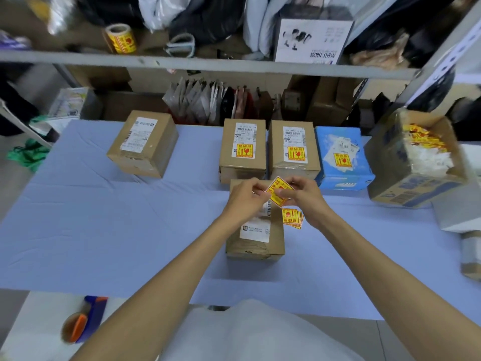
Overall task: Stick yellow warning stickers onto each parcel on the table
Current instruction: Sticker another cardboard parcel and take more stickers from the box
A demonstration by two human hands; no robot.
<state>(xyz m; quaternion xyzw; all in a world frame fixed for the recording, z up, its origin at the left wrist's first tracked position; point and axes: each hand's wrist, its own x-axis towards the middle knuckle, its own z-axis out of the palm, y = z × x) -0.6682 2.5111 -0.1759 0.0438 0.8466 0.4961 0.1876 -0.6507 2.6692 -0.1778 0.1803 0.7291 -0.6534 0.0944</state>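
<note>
Though glossy, square yellow sticker [279, 192]

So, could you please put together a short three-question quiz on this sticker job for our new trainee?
1. True or false: the blue parcel already carries a yellow warning sticker.
2. How many parcels on the table still show no yellow sticker? A) one B) two C) four
3. What are the left hand and right hand holding between them?

Key
1. True.
2. B: the brown box at far left and the box under the hands.
3. A single yellow sticker, held above the near box; a few spare stickers lie beside it.
</note>
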